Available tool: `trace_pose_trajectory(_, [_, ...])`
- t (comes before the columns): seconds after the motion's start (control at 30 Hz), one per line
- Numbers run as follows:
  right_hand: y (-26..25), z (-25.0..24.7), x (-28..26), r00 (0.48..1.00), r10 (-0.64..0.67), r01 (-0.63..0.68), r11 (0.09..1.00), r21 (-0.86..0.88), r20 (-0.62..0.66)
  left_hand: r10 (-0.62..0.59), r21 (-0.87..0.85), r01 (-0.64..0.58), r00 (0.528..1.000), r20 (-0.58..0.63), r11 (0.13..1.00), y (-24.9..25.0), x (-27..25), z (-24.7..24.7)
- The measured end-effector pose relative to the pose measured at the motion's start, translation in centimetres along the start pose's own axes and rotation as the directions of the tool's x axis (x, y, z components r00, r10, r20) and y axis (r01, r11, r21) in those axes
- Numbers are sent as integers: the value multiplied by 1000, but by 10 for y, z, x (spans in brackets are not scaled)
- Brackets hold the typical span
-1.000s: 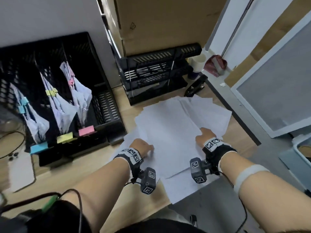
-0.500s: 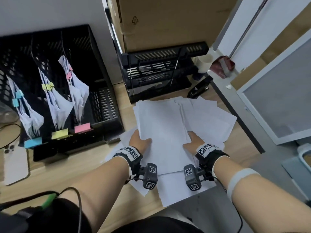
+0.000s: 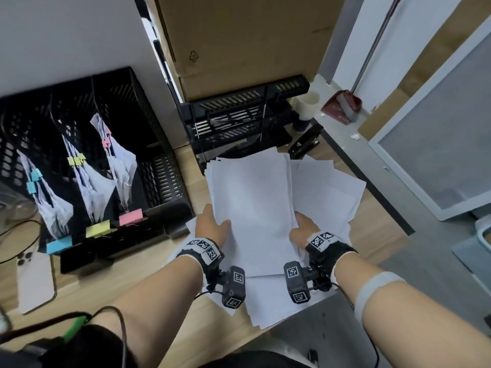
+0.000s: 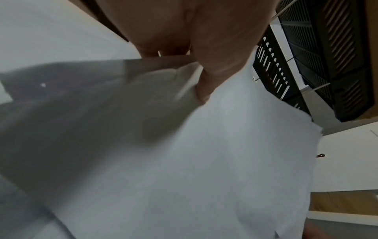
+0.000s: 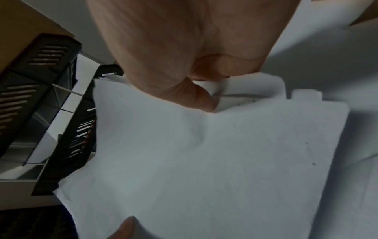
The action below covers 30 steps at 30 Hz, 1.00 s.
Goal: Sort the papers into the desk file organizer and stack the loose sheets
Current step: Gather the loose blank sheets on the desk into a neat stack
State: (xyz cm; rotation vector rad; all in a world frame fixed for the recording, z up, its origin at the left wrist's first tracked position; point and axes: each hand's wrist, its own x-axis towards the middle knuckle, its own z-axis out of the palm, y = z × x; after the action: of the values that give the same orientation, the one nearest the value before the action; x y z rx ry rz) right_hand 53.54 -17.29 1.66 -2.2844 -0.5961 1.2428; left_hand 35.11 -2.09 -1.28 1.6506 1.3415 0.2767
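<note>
- Left hand [image 3: 212, 224]: thumb on top, pinching left edge of sheets [image 3: 252, 197].
- Right hand [image 3: 304, 227]: thumb curled over, pinching right edge.
- Sheets raised above desk [image 3: 164, 285].

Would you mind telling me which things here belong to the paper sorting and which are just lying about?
Part of the job:
loose sheets
left hand
right hand
file organizer
clipped papers

Lying about:
phone
stapler
paper cup
letter tray
</note>
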Motion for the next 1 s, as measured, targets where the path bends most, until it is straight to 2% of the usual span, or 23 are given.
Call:
trace_pose_trajectory(0.13, [-7, -4, -14, 981, -98, 117, 987, 112, -165, 59, -244, -49, 998, 32, 969, 18, -7, -13])
trace_pose_trajectory(0.27, [-29, -22, -31, 916, -172, 252, 950, 186, -362, 139, -515, -68, 985, 99, 855, 51, -11, -27])
trace_pose_trajectory(0.43, [-47, -44, -50, 864, -173, 358, 871, 335, -473, 329, -639, -160, 932, 153, 752, 88, -22, -44])
trace_pose_trajectory(0.5, [-44, -45, -56, 850, -166, 380, 850, 364, -500, 352, -627, -163, 917, 189, 762, 84, -25, -44])
trace_pose_trajectory(0.6, [-36, -43, -67, 863, -124, 363, 827, 429, -491, 381, -499, -210, 884, 271, 841, 70, -31, -38])
trace_pose_trajectory(0.67, [-31, -40, -67, 879, -115, 337, 837, 432, -463, 441, -398, -307, 844, 307, 864, 64, -38, -35])
trace_pose_trajectory(0.77, [-24, -37, -64, 891, -92, 300, 853, 427, -444, 542, -315, -451, 771, 333, 835, 57, -42, -33])
trace_pose_trajectory(0.87, [-21, -39, -65, 885, -81, 309, 839, 448, -458, 520, -233, -466, 787, 331, 854, 56, -44, -33])
trace_pose_trajectory(0.93, [-23, -44, -66, 876, -150, 372, 815, 444, -458, 492, -185, -456, 797, 351, 871, 56, -41, -33])
trace_pose_trajectory(1.0, [-23, -47, -65, 870, -212, 414, 806, 423, -446, 511, -149, -492, 780, 363, 858, 56, -38, -34])
